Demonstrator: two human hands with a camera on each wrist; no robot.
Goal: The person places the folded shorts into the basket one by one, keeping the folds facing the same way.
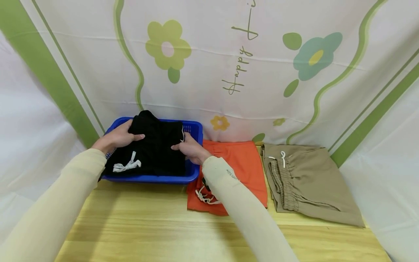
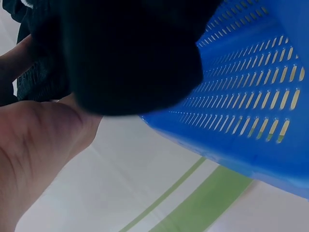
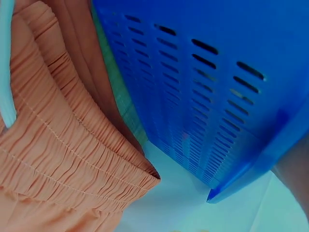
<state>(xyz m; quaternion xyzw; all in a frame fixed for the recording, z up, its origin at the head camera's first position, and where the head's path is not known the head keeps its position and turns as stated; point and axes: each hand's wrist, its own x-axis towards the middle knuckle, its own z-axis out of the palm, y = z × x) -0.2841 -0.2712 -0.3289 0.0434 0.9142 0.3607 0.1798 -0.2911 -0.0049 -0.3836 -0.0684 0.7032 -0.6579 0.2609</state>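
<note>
Black shorts [image 1: 160,153] with an elastic waist and a white drawstring bow lie bunched over a blue plastic basket [image 1: 154,179]. My left hand [image 1: 119,137] grips their left side, thumb on top and the other fingers largely hidden by the cloth. At the right edge of the black cloth, my right hand [image 1: 192,147] pinches it near a white cord. The left wrist view shows dark fabric [image 2: 130,58] close up beside the slotted basket wall [image 2: 241,101]. In the right wrist view, only a sliver of the hand appears past the rim.
Folded orange shorts [image 1: 243,167] lie against the basket's right side, under the right forearm. Farther right are folded khaki pants [image 1: 317,185] with a white drawstring. All rest on a wooden table [image 1: 157,222]. A patterned white curtain [image 1: 209,65] hangs behind.
</note>
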